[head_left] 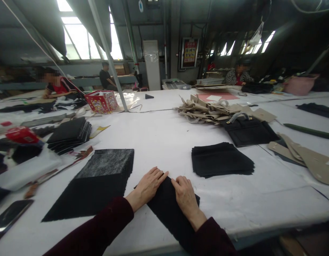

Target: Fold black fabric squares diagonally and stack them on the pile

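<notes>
White tabletop stretches beyond edge-crossing black cloth, left hand flat, right hand curled atop, grip unclear.

Black cloth, plain and matte, lies on a white tabletop beneath the fingers of the left hand and those of the right hand. The far end sits under the fingertips, with a dark strip showing between the two sets of fingers. From there the length slants toward the near side and rightward, passing under the right hand before leaving the frame. A corner juts out just right of the right-hand fingers. The left border, nearer than the fingers, looks slightly uneven; how many layers lie there cannot be told.
</notes>
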A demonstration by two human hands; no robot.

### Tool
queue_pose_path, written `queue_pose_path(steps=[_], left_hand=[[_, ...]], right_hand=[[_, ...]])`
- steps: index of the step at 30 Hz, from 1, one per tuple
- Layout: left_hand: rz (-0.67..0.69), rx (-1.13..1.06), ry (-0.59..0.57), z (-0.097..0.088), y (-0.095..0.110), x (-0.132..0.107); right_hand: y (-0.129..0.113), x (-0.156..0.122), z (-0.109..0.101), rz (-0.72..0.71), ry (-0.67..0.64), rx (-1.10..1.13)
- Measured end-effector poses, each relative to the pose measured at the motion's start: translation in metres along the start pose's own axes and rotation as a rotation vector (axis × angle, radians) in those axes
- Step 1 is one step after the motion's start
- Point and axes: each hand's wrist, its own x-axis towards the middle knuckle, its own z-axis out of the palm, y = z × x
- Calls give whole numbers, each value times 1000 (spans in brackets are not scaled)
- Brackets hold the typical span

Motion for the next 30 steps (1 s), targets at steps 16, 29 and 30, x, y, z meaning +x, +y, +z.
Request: queue_pose_path(steps=[16, 29, 30], left_hand=[[39, -89, 32, -5, 19, 5], [69, -97, -19, -6, 31, 10], [78, -100, -12, -7, 31, 10]], right_hand=[[15, -24, -16, 13, -42, -8], [26, -39, -28, -7, -22, 9], [27, -40, -29, -6, -20, 16]])
